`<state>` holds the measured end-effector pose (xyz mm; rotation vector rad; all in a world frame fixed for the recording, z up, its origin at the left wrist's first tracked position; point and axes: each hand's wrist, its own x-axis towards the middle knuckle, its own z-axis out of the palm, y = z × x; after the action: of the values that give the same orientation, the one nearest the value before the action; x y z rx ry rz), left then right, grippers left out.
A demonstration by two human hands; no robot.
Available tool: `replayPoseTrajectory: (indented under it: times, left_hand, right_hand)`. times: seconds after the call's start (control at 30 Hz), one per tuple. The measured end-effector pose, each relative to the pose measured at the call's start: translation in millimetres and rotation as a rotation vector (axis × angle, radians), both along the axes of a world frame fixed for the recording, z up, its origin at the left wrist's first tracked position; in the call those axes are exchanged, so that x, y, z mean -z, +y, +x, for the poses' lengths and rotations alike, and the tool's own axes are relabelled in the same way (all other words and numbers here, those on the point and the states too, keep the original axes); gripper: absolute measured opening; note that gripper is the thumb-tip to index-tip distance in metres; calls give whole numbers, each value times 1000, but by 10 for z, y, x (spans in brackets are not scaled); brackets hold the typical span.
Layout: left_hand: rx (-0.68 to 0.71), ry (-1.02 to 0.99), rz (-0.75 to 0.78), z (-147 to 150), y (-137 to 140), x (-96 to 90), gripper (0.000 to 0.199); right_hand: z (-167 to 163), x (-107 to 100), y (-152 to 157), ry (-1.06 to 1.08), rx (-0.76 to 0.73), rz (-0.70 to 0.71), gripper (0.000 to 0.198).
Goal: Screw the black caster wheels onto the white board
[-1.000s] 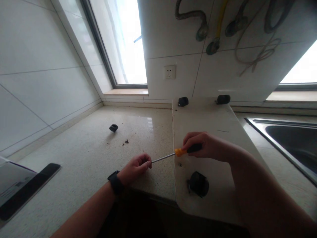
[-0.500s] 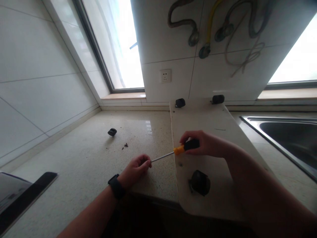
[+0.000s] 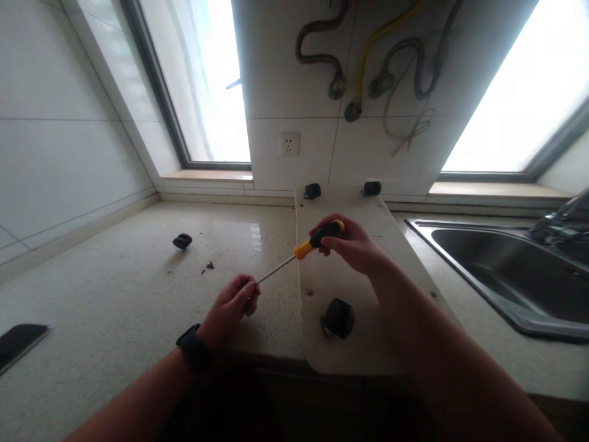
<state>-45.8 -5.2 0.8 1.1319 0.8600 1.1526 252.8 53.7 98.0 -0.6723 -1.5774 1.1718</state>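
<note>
My right hand (image 3: 352,242) is closed around the black and yellow handle of a screwdriver (image 3: 301,250). Its metal shaft slants down to my left hand (image 3: 237,301), where closed fingers pinch the tip; whether a screw is also between them is hidden. Beneath my right hand lies a pale board (image 3: 322,273) with rounded corners. A black caster (image 3: 339,318) sits on its near end, and two more, a far left caster (image 3: 313,191) and a far right caster (image 3: 372,188), are at the back. A loose caster (image 3: 183,241) and several small dark screws (image 3: 210,266) lie on the countertop.
The speckled countertop (image 3: 124,294) ends at a front edge below my hands. To the right is a steel sink (image 3: 460,276) with a faucet (image 3: 561,221). A dark flat object (image 3: 21,344) lies at far left. Hoses (image 3: 317,58) and an outlet (image 3: 289,144) are on the wall.
The camera view has shifted to the right, showing more of the sink. My right hand has raised the screwdriver handle, so the shaft slopes more steeply; my left hand still pinches its tip.
</note>
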Motion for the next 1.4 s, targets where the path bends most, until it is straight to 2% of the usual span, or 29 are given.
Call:
replayPoseTrajectory:
  times: [0.13, 0.47, 0.57, 0.63, 0.7, 0.83, 0.93, 1.03, 1.17, 1.33, 1.4]
  left_hand:
    - [14, -142, -9, 78, -82, -11, 27]
    - [24, -121, 20, 86, -58, 28, 27]
    - [69, -117, 95, 89, -89, 39, 31]
    - [63, 22, 214, 99, -147, 35, 34]
    - [57, 292, 378, 130, -240, 16, 37]
    - [241, 805, 721, 273, -462, -38, 57]
    - [318, 1003, 792, 376, -553, -67, 57]
    - [320, 1040, 775, 413, -563, -92, 55]
    - [316, 1026, 782, 410, -555, -115, 54]
    - [290, 1017, 797, 416, -578, -58, 58]
    - [282, 1014, 797, 421, -581, -20, 61]
  right_hand:
    - [-34, 22, -2, 104, 13, -3, 40]
    - [-76, 47, -1, 161, -9, -30, 36]
    - [-65, 41, -1, 173, 0, -25, 36]
    - [-49, 36, 3, 198, 20, -12, 35]
    - [-27, 29, 14, 239, 55, 10, 35]
    - [5, -7, 23, 338, 159, 60, 34]
    - [9, -64, -33, 381, 225, 91, 34]
    - [32, -155, -194, 404, 282, 142, 32]
    - [142, -328, -610, 409, 409, 349, 31]
    - [184, -525, -1349, 202, 559, 615, 28]
    - [100, -550, -1623, 86, 669, 658, 32]
